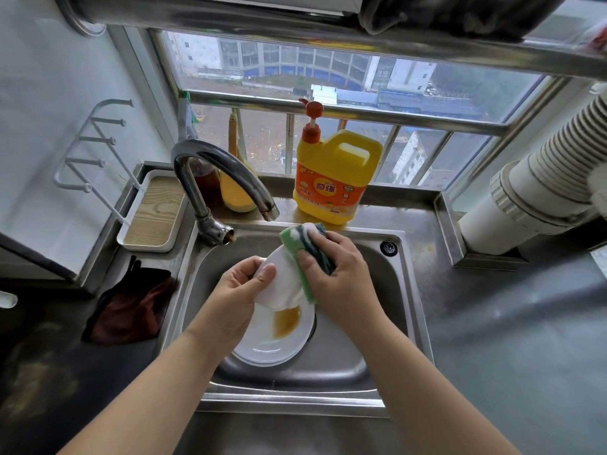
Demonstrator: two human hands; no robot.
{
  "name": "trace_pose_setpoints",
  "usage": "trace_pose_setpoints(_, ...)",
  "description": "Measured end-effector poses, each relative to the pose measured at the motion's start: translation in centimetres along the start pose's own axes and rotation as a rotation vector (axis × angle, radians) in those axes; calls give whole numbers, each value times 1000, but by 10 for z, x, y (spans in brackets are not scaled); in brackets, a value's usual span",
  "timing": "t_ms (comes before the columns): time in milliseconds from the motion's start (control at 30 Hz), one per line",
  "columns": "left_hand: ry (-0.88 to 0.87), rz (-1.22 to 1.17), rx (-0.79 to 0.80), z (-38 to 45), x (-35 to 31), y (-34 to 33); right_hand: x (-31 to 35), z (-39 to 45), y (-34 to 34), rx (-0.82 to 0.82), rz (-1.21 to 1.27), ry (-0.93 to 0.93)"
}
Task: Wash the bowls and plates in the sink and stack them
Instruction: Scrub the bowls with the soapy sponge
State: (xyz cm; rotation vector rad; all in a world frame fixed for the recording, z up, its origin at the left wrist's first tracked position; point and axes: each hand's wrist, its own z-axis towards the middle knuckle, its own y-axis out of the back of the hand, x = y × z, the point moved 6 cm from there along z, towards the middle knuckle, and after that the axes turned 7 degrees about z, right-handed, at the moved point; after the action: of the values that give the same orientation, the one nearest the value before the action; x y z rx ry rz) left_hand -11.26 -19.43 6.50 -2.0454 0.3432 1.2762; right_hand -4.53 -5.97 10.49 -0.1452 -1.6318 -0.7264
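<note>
Over the steel sink [387,310] my left hand [241,287] grips a white bowl [284,284], tilted with its outside toward me. My right hand [338,274] holds a green soapy sponge [303,244] and presses it against the bowl's right side. Below the bowl, a white plate [274,346] lies on the sink floor with a brown sauce stain at its far side. My left forearm hides part of the plate.
A curved chrome tap [220,178] arches over the sink's back left. A yellow dish-soap bottle [335,178] stands on the ledge behind. A dark red cloth [131,307] lies left of the sink, and a white tray [154,215] with a wooden bottom sits beyond it. Grey counter extends right.
</note>
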Motion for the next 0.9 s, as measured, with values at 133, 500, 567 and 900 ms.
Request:
trace_pose_setpoints(133, -21, -23, -19, -1, -3, 0, -11, 10, 5, -27, 32, -74)
trace_pose_setpoints(500, 117, 201, 236, -4, -9, -3, -56, 2, 20, -98, 456, -465)
trace_pose_setpoints(567, 159, 257, 227, 0, -11, -5, -49, 5, 21, -72, 403, -392)
trace_pose_setpoints(900, 103, 554, -69, 12, 6, -12, -26, -7, -2, 72, -102, -19)
